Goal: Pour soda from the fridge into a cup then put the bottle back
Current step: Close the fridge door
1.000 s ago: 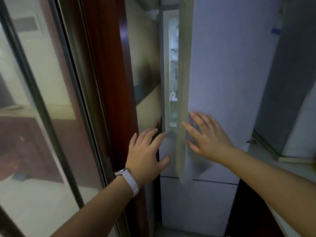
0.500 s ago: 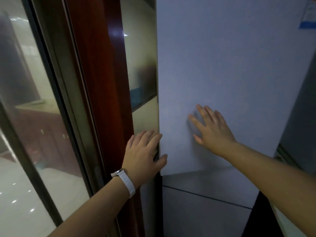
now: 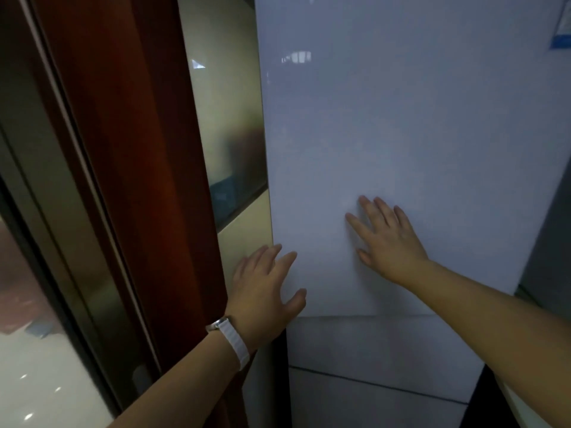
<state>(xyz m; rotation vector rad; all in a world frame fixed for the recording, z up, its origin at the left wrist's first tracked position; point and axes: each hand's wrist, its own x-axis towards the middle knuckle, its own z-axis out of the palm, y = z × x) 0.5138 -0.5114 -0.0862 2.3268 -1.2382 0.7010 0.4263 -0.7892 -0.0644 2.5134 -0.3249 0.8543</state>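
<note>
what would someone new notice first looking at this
Two bare hands spread flat on the pale fridge door: the right hand at centre, the left hand at the door's left edge, a white watch band on its wrist. A dark red wooden frame runs down the left.

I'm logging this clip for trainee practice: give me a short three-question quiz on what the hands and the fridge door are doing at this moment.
1. True or false: the right hand lies flat, fingers spread, on the upper fridge door.
2. Where is the left hand? A) curled round a soda bottle B) at the door's lower left corner, fingers straight C) on the glass sliding door
3. What is worn on the left wrist?

Key: 1 true. 2 B. 3 a watch with a white strap.
</note>
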